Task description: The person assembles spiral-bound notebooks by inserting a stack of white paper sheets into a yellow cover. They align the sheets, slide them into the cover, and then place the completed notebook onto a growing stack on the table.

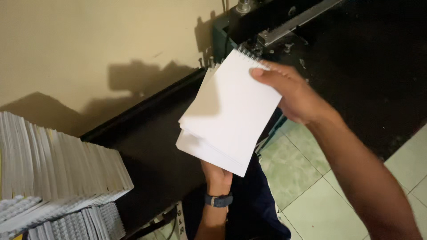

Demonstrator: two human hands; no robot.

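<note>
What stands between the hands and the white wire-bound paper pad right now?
Nothing visible. The right hand grips the white wire-bound paper pad at its upper edge, the left hand supports it from beneath; both touch it directly, held above the black table.

We hold a spiral-bound notepad [231, 111] between our hands: right hand [296, 95] at its upper edge, left hand [216, 178] beneath its lower edge. Behind it, a binding machine [271, 26] against the wall [89, 40]. Left of us, stacked notebooks [58, 164] on the table [151, 146]. Tiled floor [311, 178] below right.
</note>
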